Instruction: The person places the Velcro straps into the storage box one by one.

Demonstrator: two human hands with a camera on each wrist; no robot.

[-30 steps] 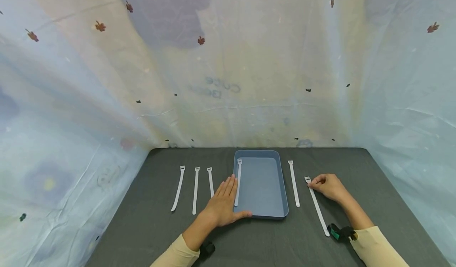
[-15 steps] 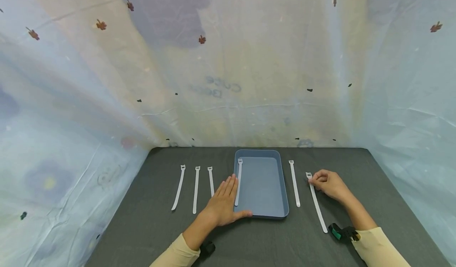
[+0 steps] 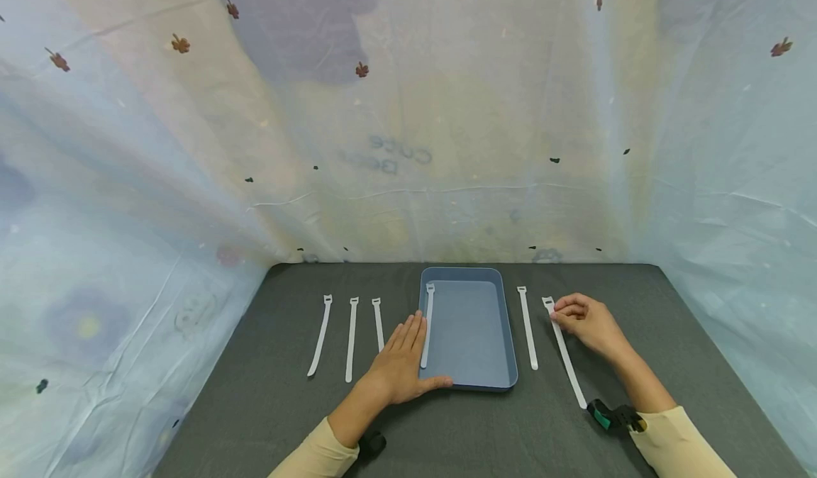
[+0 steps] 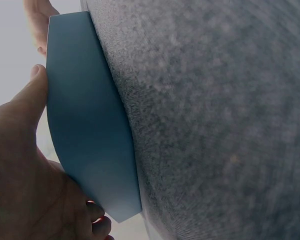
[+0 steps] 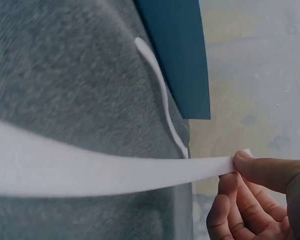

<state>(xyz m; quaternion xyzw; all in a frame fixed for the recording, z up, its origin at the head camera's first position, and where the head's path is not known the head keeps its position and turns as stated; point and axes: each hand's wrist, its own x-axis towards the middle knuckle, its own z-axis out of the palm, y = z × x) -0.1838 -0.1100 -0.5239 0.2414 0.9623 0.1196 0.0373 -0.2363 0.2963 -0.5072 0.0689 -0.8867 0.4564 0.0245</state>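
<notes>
My right hand (image 3: 587, 325) pinches a white slotted-head cable strap (image 3: 569, 364) just below its head, between thumb and fingers. In the right wrist view the strap (image 5: 115, 175) stretches from the fingertips toward the camera, above the dark cloth. With straight fingers, my left hand (image 3: 398, 364) rests along the left front corner of a blue-grey tray (image 3: 469, 336), its thumb at the front edge. Another white strap (image 3: 428, 322) lies inside the tray by its left wall. The left wrist view shows the thumb and fingers against the tray's outer wall (image 4: 90, 110).
Left of the tray lie three more white straps, the outermost strap (image 3: 322, 332) farthest left. One strap (image 3: 528, 329) lies just right of the tray. Dark grey cloth (image 3: 466, 435) covers the table, and a patterned curtain (image 3: 447, 123) hangs behind it.
My right hand has moved slightly away from me with the pinched strap, whose head has shifted up and a little left. The left hand and the tray have stayed in place.
</notes>
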